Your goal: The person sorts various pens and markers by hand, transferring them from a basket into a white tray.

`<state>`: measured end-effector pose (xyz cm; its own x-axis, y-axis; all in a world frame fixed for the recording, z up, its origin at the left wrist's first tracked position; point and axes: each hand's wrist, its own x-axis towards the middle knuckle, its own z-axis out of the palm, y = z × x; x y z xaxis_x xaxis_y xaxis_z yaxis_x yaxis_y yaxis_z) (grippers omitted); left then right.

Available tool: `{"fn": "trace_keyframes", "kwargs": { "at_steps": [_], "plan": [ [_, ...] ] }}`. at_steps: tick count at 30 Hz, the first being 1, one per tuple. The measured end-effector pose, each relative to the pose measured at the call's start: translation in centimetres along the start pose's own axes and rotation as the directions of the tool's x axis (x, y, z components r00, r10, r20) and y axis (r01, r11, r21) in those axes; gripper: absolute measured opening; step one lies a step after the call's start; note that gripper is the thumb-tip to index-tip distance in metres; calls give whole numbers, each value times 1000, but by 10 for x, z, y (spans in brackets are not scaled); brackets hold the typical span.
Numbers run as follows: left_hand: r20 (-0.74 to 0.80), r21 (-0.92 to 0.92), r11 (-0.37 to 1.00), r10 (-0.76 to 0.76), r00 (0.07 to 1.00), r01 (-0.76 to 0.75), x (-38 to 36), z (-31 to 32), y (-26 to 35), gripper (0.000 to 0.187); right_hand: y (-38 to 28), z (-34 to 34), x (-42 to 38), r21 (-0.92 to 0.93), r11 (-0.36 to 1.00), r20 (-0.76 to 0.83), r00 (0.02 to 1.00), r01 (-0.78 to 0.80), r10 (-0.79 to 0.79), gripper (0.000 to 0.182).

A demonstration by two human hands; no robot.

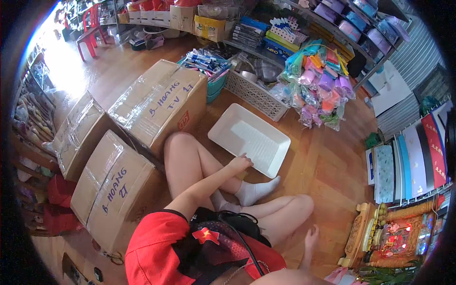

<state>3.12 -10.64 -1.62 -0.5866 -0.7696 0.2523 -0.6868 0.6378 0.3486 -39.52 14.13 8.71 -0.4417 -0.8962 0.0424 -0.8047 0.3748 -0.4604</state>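
Observation:
A white rectangular plastic tray with a ribbed bottom lies on the wooden floor in front of my legs. My left hand is at its near rim, fingers bent over the edge and closed on it. To the right, beside my bent right knee, my right hand hangs low over the floor. It holds nothing I can see, and its fingers look loosely apart.
Taped cardboard boxes stand at my left. Beyond the tray are a pen-filled teal basket, a white crate and a heap of bagged colourful items. Scissors lie lower left; an ornate shrine stands lower right.

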Motion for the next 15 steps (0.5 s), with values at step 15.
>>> {"fn": "trace_keyframes", "kwargs": {
  "at_steps": [15],
  "plan": [
    [-60, -370, 910, -224, 973, 187, 58, -20, -30, 32, -168, 55, 3, -257, 855, 85, 891, 451, -445, 33]
  ]
}}
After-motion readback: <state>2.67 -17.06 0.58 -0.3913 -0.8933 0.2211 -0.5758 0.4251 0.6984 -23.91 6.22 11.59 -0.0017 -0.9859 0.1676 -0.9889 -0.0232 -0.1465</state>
